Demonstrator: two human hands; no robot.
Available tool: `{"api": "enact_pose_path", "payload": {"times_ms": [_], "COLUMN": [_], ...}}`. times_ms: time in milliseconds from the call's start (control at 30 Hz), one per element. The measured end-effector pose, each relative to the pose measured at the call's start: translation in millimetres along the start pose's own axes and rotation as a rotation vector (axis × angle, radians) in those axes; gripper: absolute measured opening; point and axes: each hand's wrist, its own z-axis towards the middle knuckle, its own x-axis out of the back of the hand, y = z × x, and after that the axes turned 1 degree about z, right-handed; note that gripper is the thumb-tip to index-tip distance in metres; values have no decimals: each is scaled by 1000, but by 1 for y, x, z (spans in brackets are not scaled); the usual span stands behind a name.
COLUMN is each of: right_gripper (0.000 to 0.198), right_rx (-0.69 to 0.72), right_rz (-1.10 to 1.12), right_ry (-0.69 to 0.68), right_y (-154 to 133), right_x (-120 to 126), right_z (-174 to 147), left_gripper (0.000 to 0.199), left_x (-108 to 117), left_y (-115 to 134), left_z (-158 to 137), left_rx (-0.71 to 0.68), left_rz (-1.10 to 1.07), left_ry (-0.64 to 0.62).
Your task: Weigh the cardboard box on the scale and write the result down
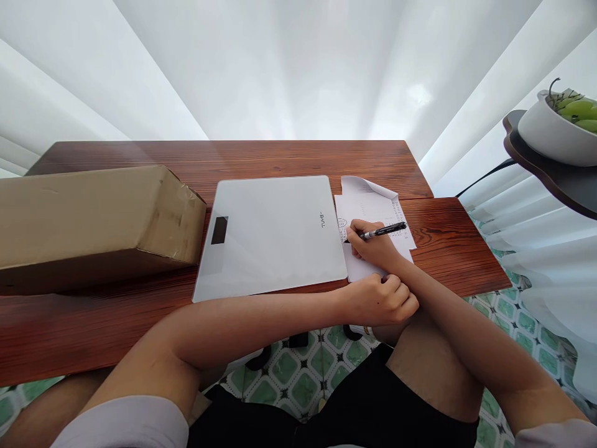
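— Right hand [373,247]?
— Pinching a black pen [385,231], tip down on the white paper [373,202] (just beside the flat white scale [273,233]).
— Left hand [380,300]?
— Curled into a fist, holding nothing, resting at the wooden table [289,158] edge.

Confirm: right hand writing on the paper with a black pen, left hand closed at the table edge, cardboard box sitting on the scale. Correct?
Not quite. The head view shows the cardboard box on the table, left of the scale, not on it. The right hand with pen, paper, left hand: correct.
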Motion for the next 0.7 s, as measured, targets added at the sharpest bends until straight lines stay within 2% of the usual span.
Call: {"api": "enact_pose_path", "payload": {"times_ms": [333,700], "right_gripper": [32,31], "right_rx": [-4,-44], "right_rz": [-6,30], "right_ry": [1,5], "right_y": [0,-1], "right_x": [0,0], "right_z": [0,-2], "left_gripper": [14,15], "left_x": [0,2], "left_y": [0,0], "left_z": [0,-1], "left_rx": [3,-6], "left_rz": [-14,-60], "left_ry": [7,-93]}}
